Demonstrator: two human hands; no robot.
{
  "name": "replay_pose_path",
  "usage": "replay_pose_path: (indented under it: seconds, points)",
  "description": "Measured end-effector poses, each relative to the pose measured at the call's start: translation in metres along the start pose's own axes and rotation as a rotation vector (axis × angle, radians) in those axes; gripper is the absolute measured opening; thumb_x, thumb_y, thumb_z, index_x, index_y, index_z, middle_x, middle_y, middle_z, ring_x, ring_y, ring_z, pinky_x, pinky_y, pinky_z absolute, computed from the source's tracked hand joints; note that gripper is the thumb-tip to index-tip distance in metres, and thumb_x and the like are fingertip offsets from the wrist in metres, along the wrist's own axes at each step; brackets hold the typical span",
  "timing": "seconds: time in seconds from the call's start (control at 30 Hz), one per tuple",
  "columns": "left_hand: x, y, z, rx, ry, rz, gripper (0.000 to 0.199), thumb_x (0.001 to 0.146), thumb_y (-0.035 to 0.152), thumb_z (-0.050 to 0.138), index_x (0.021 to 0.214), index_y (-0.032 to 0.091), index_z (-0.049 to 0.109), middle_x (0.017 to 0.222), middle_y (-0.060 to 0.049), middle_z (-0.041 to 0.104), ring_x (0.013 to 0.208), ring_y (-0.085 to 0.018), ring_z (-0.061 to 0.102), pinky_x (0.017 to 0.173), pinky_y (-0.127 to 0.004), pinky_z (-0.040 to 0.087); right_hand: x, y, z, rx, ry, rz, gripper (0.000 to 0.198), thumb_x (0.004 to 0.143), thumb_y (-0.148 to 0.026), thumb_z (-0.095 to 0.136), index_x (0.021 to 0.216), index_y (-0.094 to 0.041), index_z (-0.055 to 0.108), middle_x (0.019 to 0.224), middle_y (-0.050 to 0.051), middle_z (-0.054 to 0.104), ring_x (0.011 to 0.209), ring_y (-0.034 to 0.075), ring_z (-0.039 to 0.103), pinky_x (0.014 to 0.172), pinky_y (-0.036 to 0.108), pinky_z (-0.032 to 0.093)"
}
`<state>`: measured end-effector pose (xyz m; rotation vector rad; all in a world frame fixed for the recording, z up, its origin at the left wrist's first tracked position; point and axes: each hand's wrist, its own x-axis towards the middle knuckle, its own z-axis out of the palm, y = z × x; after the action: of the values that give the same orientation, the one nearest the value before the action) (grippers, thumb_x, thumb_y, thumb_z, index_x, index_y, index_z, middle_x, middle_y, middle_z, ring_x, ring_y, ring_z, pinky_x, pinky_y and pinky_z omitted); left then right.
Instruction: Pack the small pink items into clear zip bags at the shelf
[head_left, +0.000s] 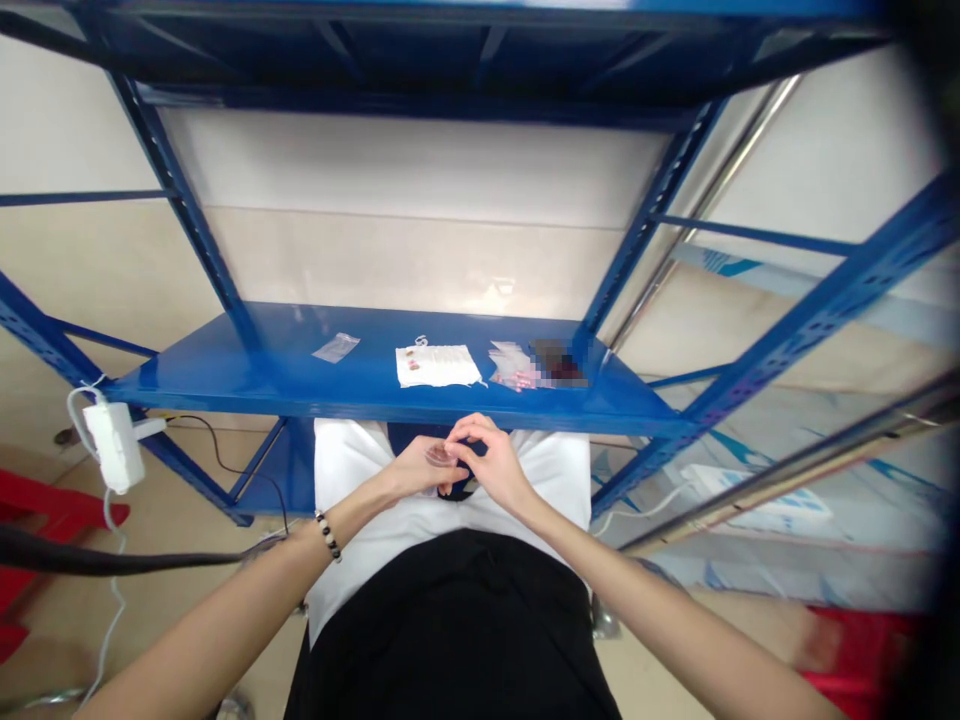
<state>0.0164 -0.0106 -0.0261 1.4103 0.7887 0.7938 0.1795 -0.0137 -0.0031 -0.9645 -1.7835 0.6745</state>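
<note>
My left hand (421, 466) and my right hand (493, 460) meet over my lap, just in front of the shelf edge. A small, clear, shiny piece (438, 455) lies at the fingers of my left hand; its kind is too small to tell. My right hand's thumb and fingertips pinch together at this same spot, and what lies between them is hidden. Ahead on the blue shelf (375, 400) is a white drawstring cloth pouch (448, 368), lying flat with small reddish bits (412, 364) on its left part.
A clear plastic bag (337, 347) lies left of the pouch. To its right are several clear bags (510, 362) beside a dark, blurred-out object (559, 362). An upper shelf (420, 60) hangs overhead. A white power strip (118, 447) is fixed at the left post.
</note>
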Motion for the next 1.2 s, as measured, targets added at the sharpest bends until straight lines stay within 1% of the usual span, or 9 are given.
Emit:
replay_pose_path:
  seconds: [0.13,0.33,0.53,0.67,0.77,0.9,1.0,1.07,1.2]
  points:
    - [0.0,0.0,0.001,-0.054,-0.02,-0.013,0.034,0.071,0.039,0.079,0.064,0.013,0.059,0.056,-0.003,0.061,0.048,-0.011,0.052,0.051,-0.023,0.04,0.011,0.006,-0.003,0.03,-0.054,-0.015,0.008,0.081,-0.029,0.072,0.076,-0.023,0.073,0.091,0.005,0.065,0.096,0.022,0.059,0.087,0.037,0.045]
    - [-0.003,0.006,0.002,-0.353,-0.117,-0.039,0.028,0.075,0.036,0.077,0.081,0.012,0.063,0.064,-0.005,0.062,0.061,-0.016,0.06,0.065,-0.031,0.051,0.012,0.01,-0.006,0.097,-0.098,0.002,0.015,0.08,-0.036,0.073,0.076,-0.022,0.075,0.092,0.006,0.067,0.091,0.021,0.062,0.079,0.034,0.047]
    - [-0.007,0.009,0.006,-0.418,-0.169,-0.061,0.029,0.075,0.036,0.076,0.075,0.012,0.062,0.068,-0.006,0.061,0.066,-0.016,0.061,0.067,-0.031,0.053,0.008,0.008,-0.007,0.13,-0.142,0.017,0.023,0.082,-0.042,0.07,0.076,-0.021,0.077,0.093,0.007,0.069,0.091,0.021,0.062,0.079,0.034,0.049]
    - [-0.005,0.017,0.003,-0.487,-0.139,-0.04,0.029,0.077,0.038,0.075,0.075,0.012,0.061,0.067,-0.004,0.058,0.066,-0.016,0.061,0.066,-0.03,0.053,0.017,0.008,-0.009,0.187,-0.093,0.038,0.03,0.09,-0.044,0.06,0.083,-0.02,0.077,0.095,0.007,0.07,0.092,0.02,0.063,0.083,0.033,0.049]
    - [-0.004,0.023,-0.001,-0.506,-0.062,-0.016,0.03,0.076,0.04,0.075,0.078,0.014,0.06,0.066,-0.003,0.058,0.065,-0.016,0.061,0.066,-0.029,0.053,0.039,0.014,-0.011,0.156,-0.004,0.045,0.034,0.092,-0.046,0.055,0.087,-0.019,0.076,0.093,0.007,0.071,0.091,0.02,0.064,0.083,0.033,0.049]
    - [-0.006,0.026,-0.004,-0.466,-0.013,0.004,0.033,0.075,0.042,0.076,0.079,0.014,0.06,0.066,-0.004,0.059,0.064,-0.016,0.061,0.065,-0.03,0.053,0.092,0.032,-0.01,0.003,0.03,-0.012,0.033,0.089,-0.043,0.057,0.085,-0.016,0.076,0.088,0.009,0.073,0.085,0.021,0.065,0.073,0.03,0.049]
    - [-0.009,0.026,-0.004,-0.438,-0.02,0.025,0.034,0.075,0.043,0.076,0.077,0.013,0.06,0.065,-0.003,0.059,0.062,-0.015,0.061,0.065,-0.031,0.053,0.139,0.047,-0.001,-0.204,-0.011,-0.062,0.019,0.083,-0.032,0.065,0.08,-0.016,0.076,0.083,0.007,0.074,0.076,0.02,0.065,0.071,0.029,0.047]
    - [-0.01,0.027,-0.005,-0.424,-0.027,0.04,0.033,0.076,0.042,0.075,0.076,0.013,0.059,0.065,-0.004,0.059,0.061,-0.016,0.061,0.065,-0.031,0.053,0.164,0.054,0.008,-0.323,-0.058,-0.051,0.01,0.078,-0.024,0.07,0.076,-0.018,0.077,0.079,0.005,0.074,0.072,0.018,0.065,0.069,0.027,0.046]
    - [-0.008,0.03,-0.01,-0.432,-0.014,0.071,0.031,0.079,0.04,0.073,0.075,0.014,0.058,0.064,-0.004,0.059,0.06,-0.015,0.061,0.063,-0.029,0.052,0.191,0.066,0.024,-0.426,-0.198,-0.041,0.006,0.073,-0.025,0.076,0.072,-0.02,0.078,0.075,0.003,0.075,0.069,0.018,0.066,0.066,0.025,0.044]
